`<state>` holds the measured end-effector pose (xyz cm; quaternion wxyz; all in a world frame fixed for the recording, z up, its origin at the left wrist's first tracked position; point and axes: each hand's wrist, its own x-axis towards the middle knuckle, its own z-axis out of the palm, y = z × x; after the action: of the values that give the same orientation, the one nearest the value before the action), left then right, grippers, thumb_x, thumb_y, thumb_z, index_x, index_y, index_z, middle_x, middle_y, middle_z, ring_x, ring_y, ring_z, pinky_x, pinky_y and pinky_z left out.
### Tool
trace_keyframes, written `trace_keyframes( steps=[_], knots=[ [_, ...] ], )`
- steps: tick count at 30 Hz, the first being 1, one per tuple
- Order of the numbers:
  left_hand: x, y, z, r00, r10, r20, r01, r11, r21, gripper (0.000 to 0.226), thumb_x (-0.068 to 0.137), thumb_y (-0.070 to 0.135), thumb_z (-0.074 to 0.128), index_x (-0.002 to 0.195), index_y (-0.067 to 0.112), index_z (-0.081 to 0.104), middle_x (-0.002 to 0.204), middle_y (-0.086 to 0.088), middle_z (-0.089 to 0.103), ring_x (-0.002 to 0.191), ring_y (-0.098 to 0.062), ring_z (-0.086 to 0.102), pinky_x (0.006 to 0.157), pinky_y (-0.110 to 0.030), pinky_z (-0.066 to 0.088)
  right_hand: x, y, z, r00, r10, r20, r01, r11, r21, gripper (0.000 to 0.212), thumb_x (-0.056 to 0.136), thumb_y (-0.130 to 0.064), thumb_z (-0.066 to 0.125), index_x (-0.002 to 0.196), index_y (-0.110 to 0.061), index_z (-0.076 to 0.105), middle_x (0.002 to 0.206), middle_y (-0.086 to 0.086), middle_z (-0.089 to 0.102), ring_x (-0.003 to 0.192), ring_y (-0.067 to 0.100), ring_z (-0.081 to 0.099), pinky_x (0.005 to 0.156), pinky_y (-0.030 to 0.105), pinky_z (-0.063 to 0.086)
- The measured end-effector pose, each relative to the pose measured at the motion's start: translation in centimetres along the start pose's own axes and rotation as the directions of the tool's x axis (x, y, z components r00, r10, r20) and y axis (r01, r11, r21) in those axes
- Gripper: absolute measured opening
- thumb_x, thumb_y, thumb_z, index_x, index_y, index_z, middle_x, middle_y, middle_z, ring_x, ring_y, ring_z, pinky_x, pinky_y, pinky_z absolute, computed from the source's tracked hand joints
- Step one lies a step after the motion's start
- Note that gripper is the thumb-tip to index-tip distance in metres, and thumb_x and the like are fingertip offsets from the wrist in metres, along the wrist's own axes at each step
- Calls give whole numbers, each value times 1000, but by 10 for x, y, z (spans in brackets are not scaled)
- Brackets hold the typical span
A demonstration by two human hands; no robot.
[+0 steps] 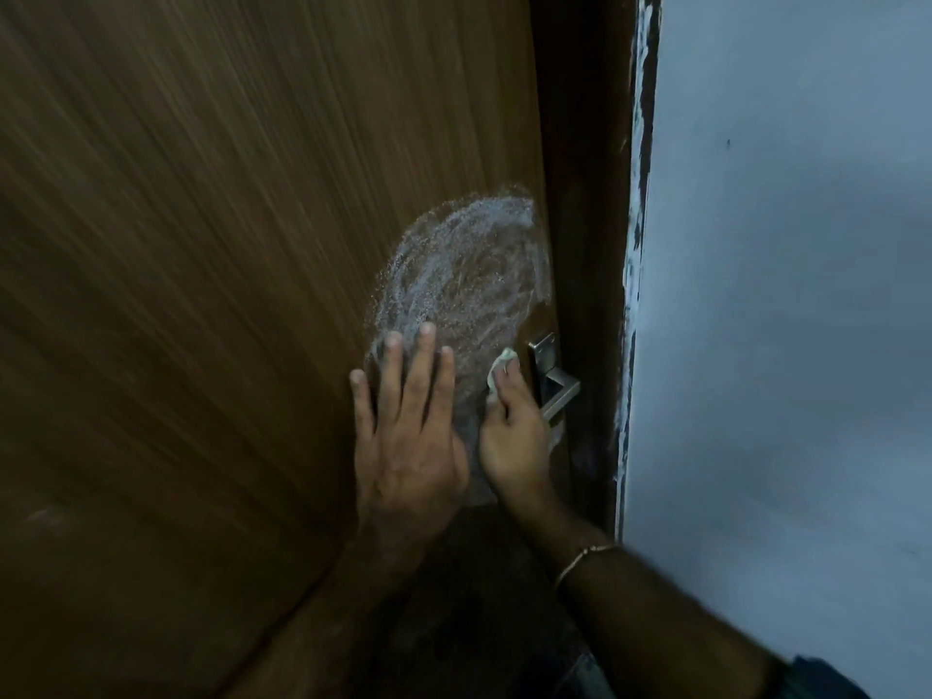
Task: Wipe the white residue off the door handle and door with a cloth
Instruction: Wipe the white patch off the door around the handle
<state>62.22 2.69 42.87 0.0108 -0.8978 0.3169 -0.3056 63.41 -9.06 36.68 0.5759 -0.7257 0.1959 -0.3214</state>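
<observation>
Left hand (408, 436) flat on brown wooden door (201, 295), fingers spread over edge of white residue (464, 274). Right hand (514, 441) pressing small white cloth (499, 368) to door just beside metal lever handle (555, 385). Gold bracelet (585, 557) on right wrist.

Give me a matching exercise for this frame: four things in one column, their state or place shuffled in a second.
Things:
1. left hand
2. cloth
3. door handle
4. white residue

States:
A. metal, beside the door's right edge
B. flat on the door, fingers spread
C. smeared in an oval above the hands
D. bunched under the right hand's fingers

Pairs: 1-B, 2-D, 3-A, 4-C
</observation>
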Motion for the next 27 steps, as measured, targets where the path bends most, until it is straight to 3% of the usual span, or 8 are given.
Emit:
trace_keyframes(
  steps=[2,4,8,11,16,20,24,27],
  knots=[
    [1,0,-2,1000,-26,-15,27,1000,14,76,81,25,52,152,12,30,165,-7,10,152,-30,2,118,-58,4,7,-2,-8,991,80,-110,-76,996,46,36,97,-4,49,131,-8,58,143,0,45,130,11,43,100,1,27],
    [2,-1,-2,999,-44,-16,45,999,21,76,81,26,52,152,11,29,165,-7,10,152,-30,2,118,-57,5,18,-16,-12,975,104,-198,-87,992,91,24,94,-5,55,115,-7,67,125,0,50,108,8,52,78,-9,31],
    [3,-4,-4,997,-74,-36,74,997,9,79,81,25,52,153,11,25,165,-7,6,152,-30,2,119,-56,5,19,-14,-18,986,63,-157,-53,996,67,17,89,-3,62,99,-14,71,108,-4,59,101,11,59,79,9,46],
    [5,-6,-6,994,-94,-47,95,995,13,78,81,27,48,154,10,24,165,-8,6,152,-29,1,119,-55,3,35,-14,-28,957,203,-208,-154,961,229,18,90,-4,62,100,-18,68,110,1,64,99,13,62,75,15,47],
    [6,-7,-10,991,-108,-80,108,994,-4,81,79,24,53,154,10,24,164,-8,5,152,-29,0,119,-55,2,18,-21,-20,988,64,-138,-44,988,146,18,89,-4,63,102,-13,70,107,-1,64,89,-4,57,70,0,44],
    [9,-13,-15,987,-128,-98,130,991,13,82,80,25,55,154,11,22,165,-7,5,152,-28,-2,120,-54,-1,55,-36,-31,944,191,-267,-116,955,273,19,89,-5,65,104,-14,70,110,-2,64,93,7,61,78,15,50],
    [12,-12,-22,983,-159,-94,159,987,-12,81,82,26,53,154,10,21,165,-9,7,152,-28,-3,119,-55,0,43,-32,-33,981,59,-183,-22,980,197,19,89,-4,64,101,-18,70,107,-7,64,94,2,61,69,5,47],
    [14,-12,-22,984,-152,-92,152,988,-6,81,82,26,52,154,9,21,164,-11,7,152,-28,-2,119,-56,1,71,-33,-42,929,187,-318,-122,969,213,19,89,-5,64,105,-13,71,109,0,67,94,10,62,64,2,40]
  ],
)
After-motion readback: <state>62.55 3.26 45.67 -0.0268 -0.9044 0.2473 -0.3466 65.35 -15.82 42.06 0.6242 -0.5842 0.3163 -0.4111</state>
